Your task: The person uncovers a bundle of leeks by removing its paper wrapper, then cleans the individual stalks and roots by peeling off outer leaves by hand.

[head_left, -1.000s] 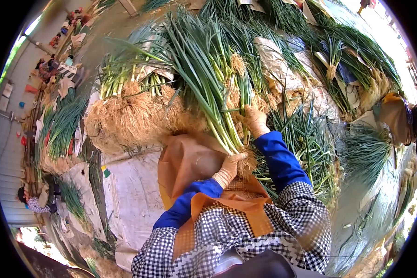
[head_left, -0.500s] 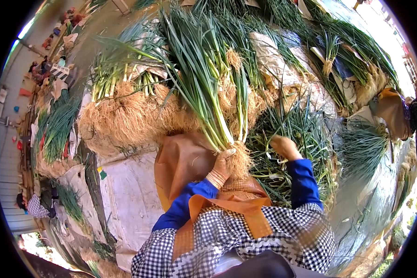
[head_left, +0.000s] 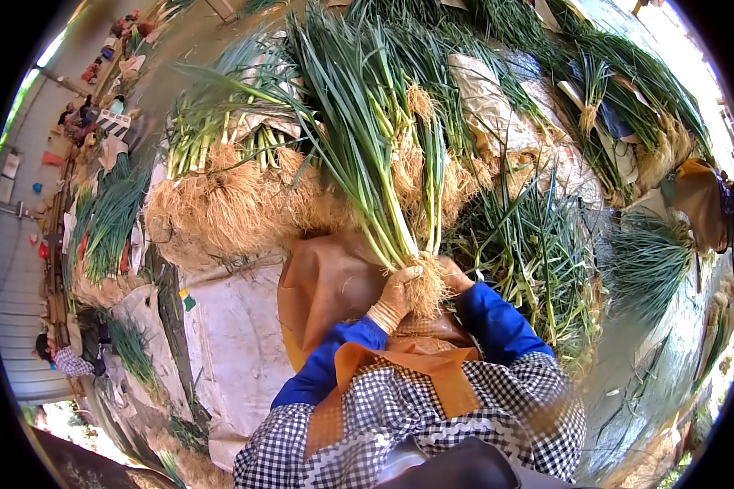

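1. Green leaves and pale stalks make up the bunch of green onions (head_left: 395, 224), which we see slanting up and away from the lap, its tangled roots (head_left: 426, 292) hanging over a brown apron (head_left: 322, 273)

2. We see the left hand (head_left: 391, 300) closed round the base of the bunch, thumb across the stalks just above the roots

3. We find the right hand (head_left: 455, 277) at the other side of that base, its fingers partly hidden behind the roots, so we cannot tell how tightly they are bent or whether they hold anything

4. We judge the step in hand to be a two-handed hold at the root end; any move from here calls for a firm left grip and bases kept level, since the long tops could splay

5. Ahead we see a pile of rooted onions (head_left: 228, 200), with a leafy heap (head_left: 538, 261) beside the right arm and a pale sheet (head_left: 236, 342) spread at the left

6. Around us lies a shiny grey floor (head_left: 624, 383), with more bundles (head_left: 648, 265) at the right, a corrugated wall (head_left: 18, 326) at the far left, and a person in a checked top (head_left: 72, 363) near it
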Available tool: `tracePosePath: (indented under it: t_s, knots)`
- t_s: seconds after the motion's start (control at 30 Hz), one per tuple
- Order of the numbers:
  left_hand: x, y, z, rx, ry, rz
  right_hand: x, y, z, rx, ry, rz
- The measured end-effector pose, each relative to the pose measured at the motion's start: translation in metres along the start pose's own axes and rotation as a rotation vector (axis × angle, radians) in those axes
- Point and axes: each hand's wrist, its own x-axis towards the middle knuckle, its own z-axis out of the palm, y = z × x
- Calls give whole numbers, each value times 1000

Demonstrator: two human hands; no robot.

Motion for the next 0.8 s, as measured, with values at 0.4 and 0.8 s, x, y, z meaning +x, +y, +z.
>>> tracePosePath:
  t_s: [0.4, 0.8]
  knots:
    - [21, -24, -15, 372, 206, 133, 81, -137, -30, -1374, 18, 404]
    - [8, -5, 3, 183, 176, 30, -5, -138, -29, -305, 205, 113]
